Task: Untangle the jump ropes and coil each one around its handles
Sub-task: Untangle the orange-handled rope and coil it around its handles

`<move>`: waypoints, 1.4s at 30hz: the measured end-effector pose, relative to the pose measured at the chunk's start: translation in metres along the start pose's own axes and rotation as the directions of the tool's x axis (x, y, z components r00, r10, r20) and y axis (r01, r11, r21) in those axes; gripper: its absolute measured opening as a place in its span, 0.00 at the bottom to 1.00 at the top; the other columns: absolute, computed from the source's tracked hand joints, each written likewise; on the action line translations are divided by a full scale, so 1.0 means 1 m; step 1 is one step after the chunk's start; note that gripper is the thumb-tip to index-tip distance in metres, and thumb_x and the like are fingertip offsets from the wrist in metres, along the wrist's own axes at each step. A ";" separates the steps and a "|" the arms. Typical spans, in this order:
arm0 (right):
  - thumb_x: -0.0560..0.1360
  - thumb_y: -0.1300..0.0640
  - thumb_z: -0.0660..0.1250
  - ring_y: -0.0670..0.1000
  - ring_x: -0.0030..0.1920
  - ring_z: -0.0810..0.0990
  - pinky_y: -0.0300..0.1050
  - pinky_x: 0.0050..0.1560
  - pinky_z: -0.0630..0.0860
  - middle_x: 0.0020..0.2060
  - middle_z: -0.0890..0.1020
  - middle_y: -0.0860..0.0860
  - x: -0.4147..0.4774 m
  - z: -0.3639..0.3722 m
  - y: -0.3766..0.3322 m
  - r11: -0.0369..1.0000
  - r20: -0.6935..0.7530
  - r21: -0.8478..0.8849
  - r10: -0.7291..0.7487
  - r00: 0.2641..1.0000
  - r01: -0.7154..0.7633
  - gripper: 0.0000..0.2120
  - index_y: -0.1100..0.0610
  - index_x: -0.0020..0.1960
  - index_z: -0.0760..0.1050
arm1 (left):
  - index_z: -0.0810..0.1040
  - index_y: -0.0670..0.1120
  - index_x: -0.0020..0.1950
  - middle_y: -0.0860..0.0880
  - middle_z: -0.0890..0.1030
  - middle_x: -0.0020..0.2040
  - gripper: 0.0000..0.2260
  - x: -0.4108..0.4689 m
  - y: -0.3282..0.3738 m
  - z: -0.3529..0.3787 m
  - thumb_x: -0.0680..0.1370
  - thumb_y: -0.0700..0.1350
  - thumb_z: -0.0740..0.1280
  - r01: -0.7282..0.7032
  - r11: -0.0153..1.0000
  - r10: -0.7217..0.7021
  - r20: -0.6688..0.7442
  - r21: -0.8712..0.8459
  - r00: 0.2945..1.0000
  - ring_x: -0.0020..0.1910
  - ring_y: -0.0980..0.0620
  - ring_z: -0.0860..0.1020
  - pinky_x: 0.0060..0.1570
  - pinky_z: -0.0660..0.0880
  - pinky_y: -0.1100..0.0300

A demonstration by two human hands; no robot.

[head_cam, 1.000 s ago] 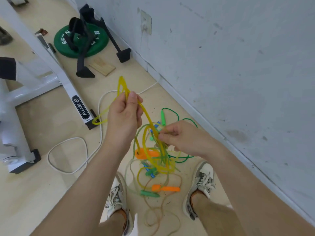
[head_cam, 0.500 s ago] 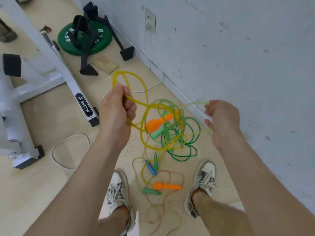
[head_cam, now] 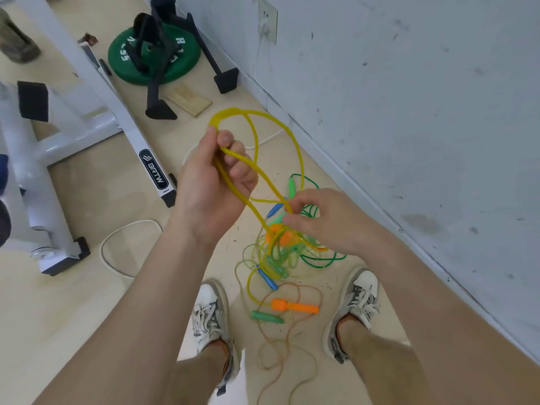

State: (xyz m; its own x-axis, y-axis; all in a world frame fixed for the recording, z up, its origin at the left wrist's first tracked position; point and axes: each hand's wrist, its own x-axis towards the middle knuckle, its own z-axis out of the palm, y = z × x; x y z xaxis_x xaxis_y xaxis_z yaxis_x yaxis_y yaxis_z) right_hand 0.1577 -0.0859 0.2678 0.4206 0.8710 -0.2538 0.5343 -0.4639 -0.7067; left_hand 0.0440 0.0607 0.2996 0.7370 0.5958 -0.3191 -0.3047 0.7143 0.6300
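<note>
Left hand (head_cam: 213, 185) clamps one yellow rope (head_cam: 295, 138) in loops; right hand (head_cam: 321, 220) pinches a strand. Below both hands, two orange handles (head_cam: 295, 306) among tangled ropes (head_cam: 280, 258).

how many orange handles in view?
2: one orange handle on the floor between the shoes, one in the tangle by the right hand. Others may be hidden there.

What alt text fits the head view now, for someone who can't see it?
The left hand grips loops of a yellow jump rope while the right hand pinches the same rope lower down, above a tangle of ropes and handles on the floor. An orange handle lies nearer the shoes.
</note>
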 end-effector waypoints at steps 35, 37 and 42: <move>0.85 0.57 0.52 0.54 0.40 0.86 0.48 0.49 0.82 0.39 0.86 0.58 0.006 -0.025 0.001 -0.001 -0.007 1.000 0.474 0.881 0.009 0.16 0.64 0.47 0.74 | 0.67 0.57 0.43 0.57 0.79 0.51 0.12 -0.008 -0.034 -0.006 0.76 0.64 0.61 -0.194 -0.510 -0.314 0.028 0.838 0.949 0.54 0.51 0.76 0.53 0.63 0.51; 0.85 0.57 0.52 0.53 0.39 0.86 0.47 0.47 0.83 0.41 0.85 0.58 0.006 -0.027 0.003 0.032 -0.082 0.997 0.514 0.854 0.077 0.16 0.63 0.47 0.73 | 0.69 0.55 0.48 0.56 0.78 0.47 0.14 -0.010 -0.037 -0.003 0.74 0.63 0.66 -0.219 -0.480 -0.315 0.067 0.849 0.947 0.50 0.50 0.75 0.51 0.63 0.52; 0.85 0.53 0.54 0.51 0.34 0.84 0.43 0.31 0.79 0.36 0.84 0.53 0.003 -0.036 0.003 0.473 -0.302 0.881 0.534 0.789 0.017 0.15 0.60 0.48 0.73 | 0.78 0.55 0.52 0.56 0.76 0.37 0.18 -0.015 -0.031 -0.001 0.66 0.54 0.77 -0.315 -0.153 0.148 0.337 0.936 0.930 0.39 0.53 0.74 0.41 0.70 0.59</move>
State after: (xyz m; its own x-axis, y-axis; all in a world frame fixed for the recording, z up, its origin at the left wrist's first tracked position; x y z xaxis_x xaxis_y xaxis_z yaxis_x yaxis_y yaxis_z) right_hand 0.1869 -0.0908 0.2882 0.8392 0.3909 -0.3781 -0.3860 -0.0617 -0.9204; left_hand 0.0420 0.0296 0.2845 0.8437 0.5357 0.0353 0.3793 -0.6413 0.6670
